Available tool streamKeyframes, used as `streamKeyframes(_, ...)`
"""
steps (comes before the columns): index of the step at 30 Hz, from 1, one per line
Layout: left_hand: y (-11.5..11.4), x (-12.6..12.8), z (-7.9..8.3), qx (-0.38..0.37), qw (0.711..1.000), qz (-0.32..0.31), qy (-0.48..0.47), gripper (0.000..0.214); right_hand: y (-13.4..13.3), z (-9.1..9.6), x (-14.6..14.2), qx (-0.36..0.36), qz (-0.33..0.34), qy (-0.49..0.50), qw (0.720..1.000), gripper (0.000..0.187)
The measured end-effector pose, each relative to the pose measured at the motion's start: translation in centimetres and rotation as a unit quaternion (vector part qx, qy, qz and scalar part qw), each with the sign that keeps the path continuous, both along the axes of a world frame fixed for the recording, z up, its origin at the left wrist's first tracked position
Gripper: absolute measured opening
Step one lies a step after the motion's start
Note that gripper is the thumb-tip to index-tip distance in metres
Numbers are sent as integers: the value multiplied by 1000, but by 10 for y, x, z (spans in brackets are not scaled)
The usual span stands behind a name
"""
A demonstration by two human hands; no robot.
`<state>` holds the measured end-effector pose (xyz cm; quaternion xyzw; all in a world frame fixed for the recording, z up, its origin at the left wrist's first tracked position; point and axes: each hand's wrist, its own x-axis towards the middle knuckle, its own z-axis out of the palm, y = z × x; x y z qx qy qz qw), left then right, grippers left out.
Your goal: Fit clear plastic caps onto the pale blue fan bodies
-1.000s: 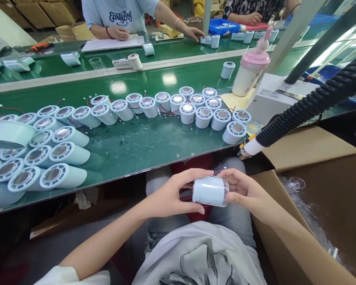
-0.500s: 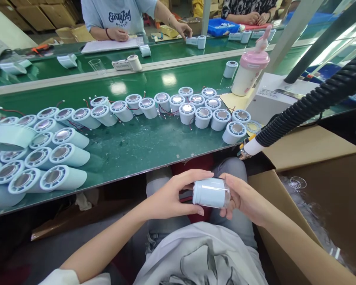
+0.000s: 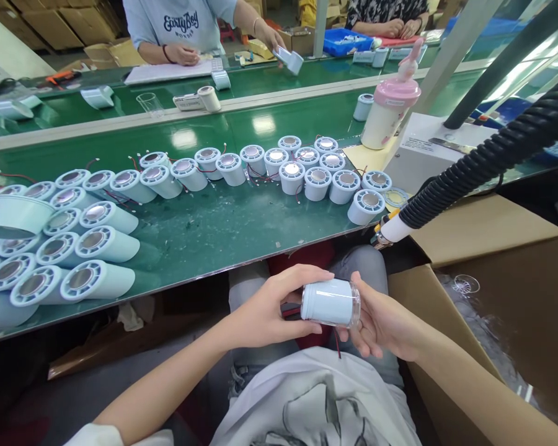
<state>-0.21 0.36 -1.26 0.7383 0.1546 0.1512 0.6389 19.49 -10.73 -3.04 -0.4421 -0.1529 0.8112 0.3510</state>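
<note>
My left hand grips a light blue cylindrical housing by its left end, thumb below and fingers above. The housing lies sideways over my lap, and a clear plastic sleeve shows around its right end. At that end my right hand is cupped, its thumb against the sleeve's upper edge and its fingers curled underneath. A thin red wire hangs below the housing. Similar light blue housings, with round metallic discs on top, stand in rows on the green bench.
A black corrugated hose with a white nozzle reaches in from the right. Below it is an open cardboard box with clear plastic pieces. A pink-lidded cup stands by the post. Across the bench, a co-worker's hand holds a light blue part.
My right hand has shifted slightly down, its fingers looser around the sleeve end. The red wire now dangles below. Across the bench, the co-worker has lifted a light blue part.
</note>
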Motion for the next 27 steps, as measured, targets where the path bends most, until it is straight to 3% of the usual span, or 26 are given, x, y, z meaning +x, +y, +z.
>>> streamKeyframes(2, -3, 0, 4, -38, 999, 13, 28, 59, -6, -6, 2, 95, -19, -68, 993, 76)
streamKeyframes(4, -5, 0, 7, -76, 995, 26, 50, 59, -12, -11, 6, 243, -61, -188, 950, 75)
streamKeyframes(5, -5, 0, 8, -93, 994, 31, 57, 60, -15, -12, 8, 326, -74, -260, 906, 75)
streamKeyframes(7, -5, 0, 8, -124, 990, 32, 66, 61, -18, -13, 12, 481, -68, -387, 784, 68)
streamKeyframes(8, -5, 0, 8, -136, 988, 28, 70, 63, -19, -13, 13, 534, -55, -427, 728, 63)
streamKeyframes(9, -4, 1, 8, -142, 987, 20, 74, 65, -20, -13, 14, 563, -45, -447, 694, 60)
streamKeyframes(10, -4, 1, 8, -141, 987, 11, 76, 67, -20, -12, 13, 565, -44, -444, 694, 58)
streamKeyframes(11, -3, 1, 8, -133, 988, 3, 74, 70, -20, -12, 13, 542, -51, -419, 727, 55)
streamKeyframes(14, -1, 1, 9, -117, 992, -19, 48, 73, -22, -11, 10, 399, -88, -241, 881, 49)
streamKeyframes(16, 0, 1, 9, -137, 989, -21, 40, 70, -23, -13, 10, 328, -101, -150, 927, 46)
streamKeyframes(19, 0, 2, 5, -186, 980, -19, 63, 71, -22, -16, 11, 282, -104, -169, 939, 49)
streamKeyframes(24, -7, 8, -17, -257, 959, -10, 118, 75, -18, -24, -1, 235, -109, -192, 947, 55)
streamKeyframes(27, 9, 7, -20, -284, 946, 9, 158, 67, -16, -33, 4, 241, -112, -214, 940, 63)
